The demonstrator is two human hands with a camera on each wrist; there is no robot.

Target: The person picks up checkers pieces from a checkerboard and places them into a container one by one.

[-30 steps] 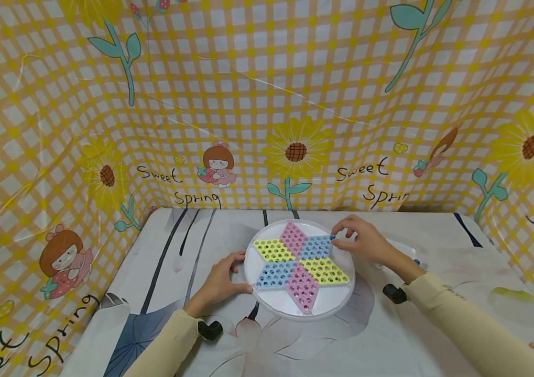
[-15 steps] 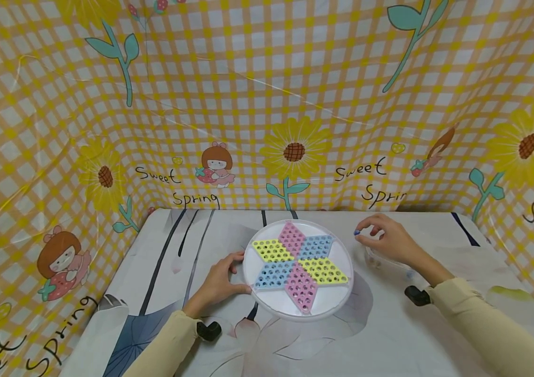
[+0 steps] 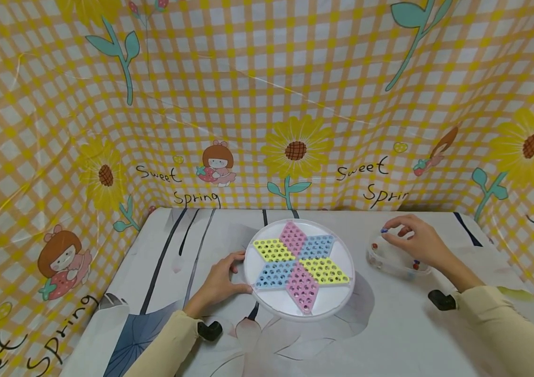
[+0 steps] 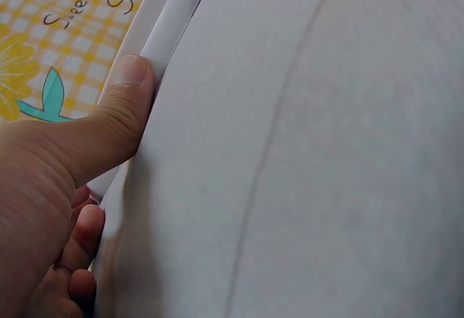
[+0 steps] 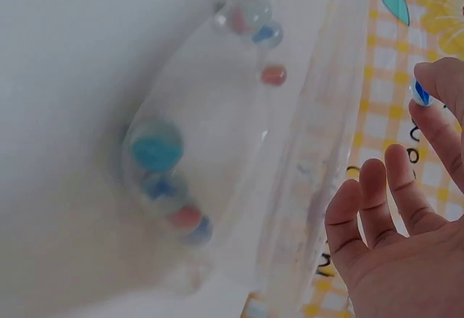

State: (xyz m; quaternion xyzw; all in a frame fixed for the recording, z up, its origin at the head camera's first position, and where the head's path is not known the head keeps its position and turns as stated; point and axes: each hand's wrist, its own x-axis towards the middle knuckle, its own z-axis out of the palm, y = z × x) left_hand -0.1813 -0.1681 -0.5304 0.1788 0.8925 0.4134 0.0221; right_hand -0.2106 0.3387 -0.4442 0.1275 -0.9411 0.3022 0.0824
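Note:
My left hand [image 3: 219, 280] holds the left edge of a round white Chinese checkers board [image 3: 267, 301] with a pink, yellow and blue star of holes. In the left wrist view, the thumb [image 4: 127, 108] lies against the board's white rim [image 4: 170, 32], with other fingers curled below. Between right thumb and index fingertip is a clear marble [image 5: 421, 93] with a blue swirl. That right hand [image 3: 415, 241] is above a clear plastic container [image 3: 391, 266] of marbles. Its other fingers are loosely bent, apart from the marble.
Inside the container, blue, red and teal marbles [image 5: 157, 145] gather in two groups, blurred in the right wrist view. A pale flower-patterned cloth [image 3: 295, 348] covers the table. Yellow checked cloth [image 3: 243, 94] rises behind and at both sides.
My right hand has moved right, from the board's blue section to above the container, with the blue marble still pinched. My left hand and the board have stayed in place.

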